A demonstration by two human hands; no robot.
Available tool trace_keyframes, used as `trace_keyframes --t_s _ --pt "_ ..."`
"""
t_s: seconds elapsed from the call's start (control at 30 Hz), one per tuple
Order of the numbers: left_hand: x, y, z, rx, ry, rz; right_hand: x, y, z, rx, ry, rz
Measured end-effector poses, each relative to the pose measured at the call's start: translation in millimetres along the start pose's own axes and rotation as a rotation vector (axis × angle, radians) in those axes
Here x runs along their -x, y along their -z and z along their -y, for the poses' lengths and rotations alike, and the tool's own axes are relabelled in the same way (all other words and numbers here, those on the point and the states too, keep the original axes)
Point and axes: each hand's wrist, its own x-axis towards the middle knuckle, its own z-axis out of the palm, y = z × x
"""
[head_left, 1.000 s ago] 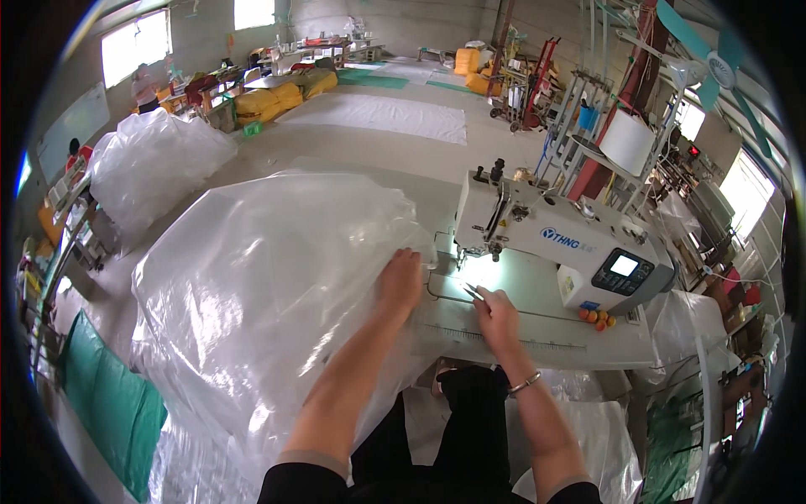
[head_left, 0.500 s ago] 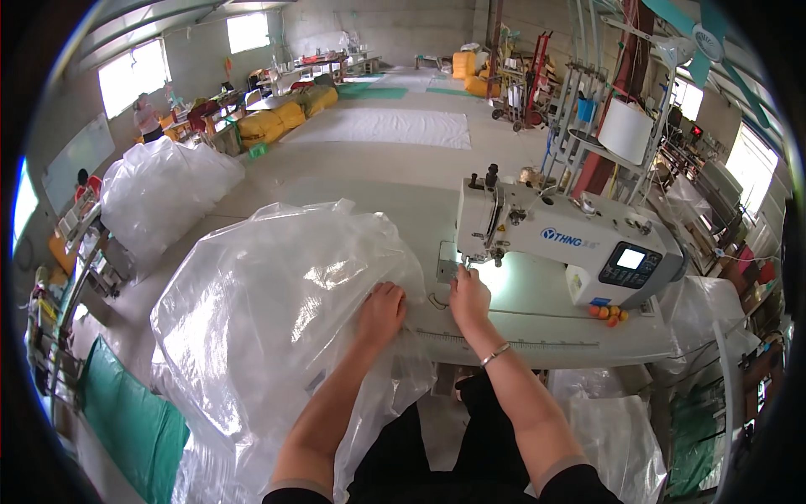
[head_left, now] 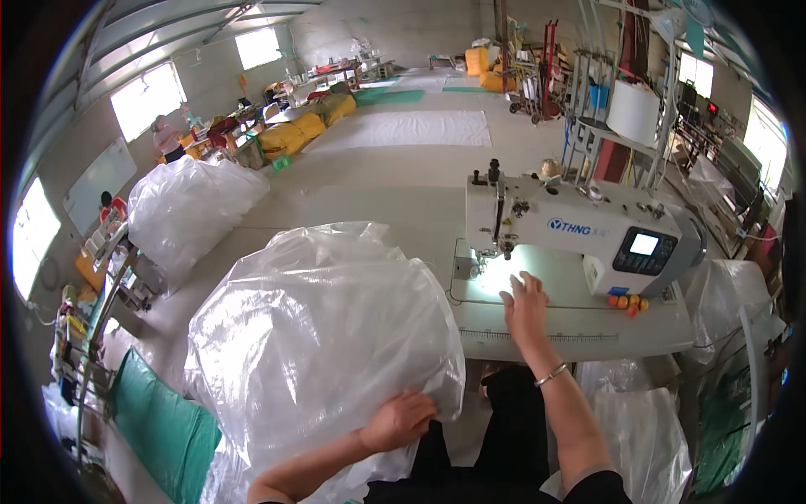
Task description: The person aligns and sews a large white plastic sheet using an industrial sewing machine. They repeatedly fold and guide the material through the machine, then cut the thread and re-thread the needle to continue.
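A big puffed heap of clear plastic sheeting bulges up at the left of the sewing table. Low on its near right side, my left hand has its fingers curled into the plastic. My right hand hovers above the tabletop, fingers apart and nothing in it, a bracelet at the wrist. Just left of and beyond those fingers is the lit needle area of a white industrial sewing machine. The plastic lies apart from the needle.
Small orange and red balls sit by the machine's base. Behind it rises a thread stand with a large white cone. Another plastic heap stands at far left, and a green sheet hangs nearer. A person stands in the background.
My right hand has left the needle area, moving right and opening. My left hand has drawn back toward me, and the plastic has come away from the needle with it. The view has shifted slightly.
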Motion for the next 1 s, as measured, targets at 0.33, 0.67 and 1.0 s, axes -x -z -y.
trace_keyframes --t_s 0.33,0.67,1.0 --pt "-1 34 -58 0.275 0.123 0.737 41 60 108 -1.143 -0.688 0.733" --pt "-133 38 104 -0.128 0.312 0.373 112 105 103 -1.165 -0.955 0.681" --pt "-151 -29 115 -0.242 0.357 0.206 121 91 81 -1.124 -1.015 0.464"
